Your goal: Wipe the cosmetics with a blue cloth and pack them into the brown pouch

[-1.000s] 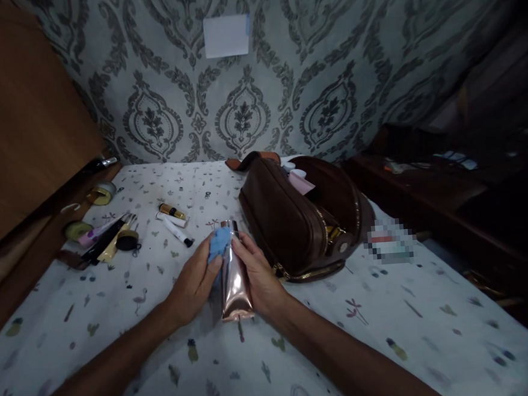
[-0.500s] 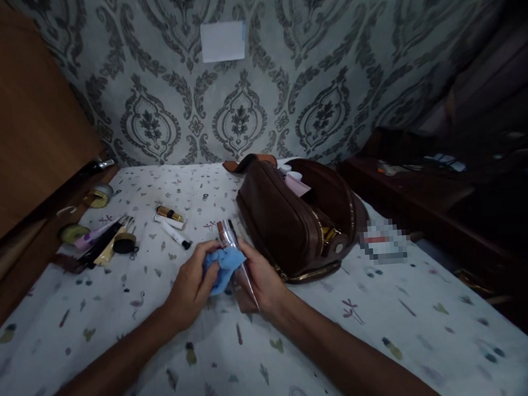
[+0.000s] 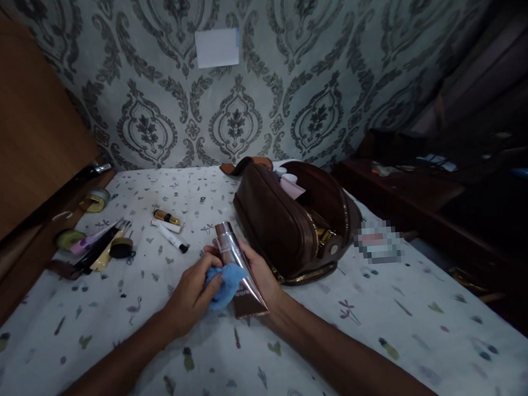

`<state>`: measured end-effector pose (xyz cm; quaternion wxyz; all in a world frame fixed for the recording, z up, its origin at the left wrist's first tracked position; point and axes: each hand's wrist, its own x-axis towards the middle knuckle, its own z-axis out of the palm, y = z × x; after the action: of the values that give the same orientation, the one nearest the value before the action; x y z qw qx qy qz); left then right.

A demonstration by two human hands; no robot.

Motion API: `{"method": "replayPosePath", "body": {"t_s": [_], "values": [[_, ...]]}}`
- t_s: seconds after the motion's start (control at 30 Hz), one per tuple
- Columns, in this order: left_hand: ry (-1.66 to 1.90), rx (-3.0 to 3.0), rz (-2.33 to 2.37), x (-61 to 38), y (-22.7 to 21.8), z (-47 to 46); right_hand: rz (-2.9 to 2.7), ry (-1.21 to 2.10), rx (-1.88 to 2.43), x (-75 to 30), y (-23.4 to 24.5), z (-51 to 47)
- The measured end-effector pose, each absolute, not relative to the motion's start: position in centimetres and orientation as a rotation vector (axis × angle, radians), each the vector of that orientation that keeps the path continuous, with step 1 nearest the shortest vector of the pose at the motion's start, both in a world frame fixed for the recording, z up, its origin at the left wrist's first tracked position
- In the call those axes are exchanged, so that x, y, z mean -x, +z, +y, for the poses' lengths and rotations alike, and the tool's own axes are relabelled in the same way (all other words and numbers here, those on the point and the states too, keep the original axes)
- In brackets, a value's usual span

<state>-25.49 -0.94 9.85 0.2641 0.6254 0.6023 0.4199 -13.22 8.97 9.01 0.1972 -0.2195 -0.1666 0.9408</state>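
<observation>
A shiny metallic, rose-brown squeeze tube [image 3: 248,292] lies slanted in my right hand [image 3: 262,270], its cap end pointing away from me. The fingers of that hand curl around the tube's right side and underneath. My left hand [image 3: 193,293] is closed on a crumpled blue cloth [image 3: 227,285], which presses against the tube's left side. Just beyond my right hand sits a brown leather toiletry bag [image 3: 270,221], unzipped, with a pink tube [image 3: 293,187] and white caps showing inside.
On the patterned white sheet [image 3: 167,361], a gold-and-black tube [image 3: 166,217] and white tubes [image 3: 171,236] lie left of centre. Several cosmetics and a black-lidded jar [image 3: 121,248] sit farther left, by a wooden panel [image 3: 23,118]. A blurred-out item [image 3: 378,241] lies right of the bag.
The tube has turned so its broad printed face shows more. The blue cloth has slid slightly down along it, with my left hand. The view has shifted a little.
</observation>
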Motion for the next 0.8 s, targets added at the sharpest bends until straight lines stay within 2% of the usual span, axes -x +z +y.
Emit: {"method": "replayPosePath", "body": {"t_s": [0.17,0.43,0.8], "values": [[1.284,-1.389,1.385,25.9,9.6,-0.4,-0.577,2.590,0.577,13.5,8.9,8.0],[1.191,-1.014,1.164,25.9,9.5,-0.2,-0.832,2.365,0.575,13.5,8.8,7.4],[1.239,-1.143,1.473,27.3,9.5,-0.6,-1.221,2.088,0.387,12.6,11.3,7.2]]}}
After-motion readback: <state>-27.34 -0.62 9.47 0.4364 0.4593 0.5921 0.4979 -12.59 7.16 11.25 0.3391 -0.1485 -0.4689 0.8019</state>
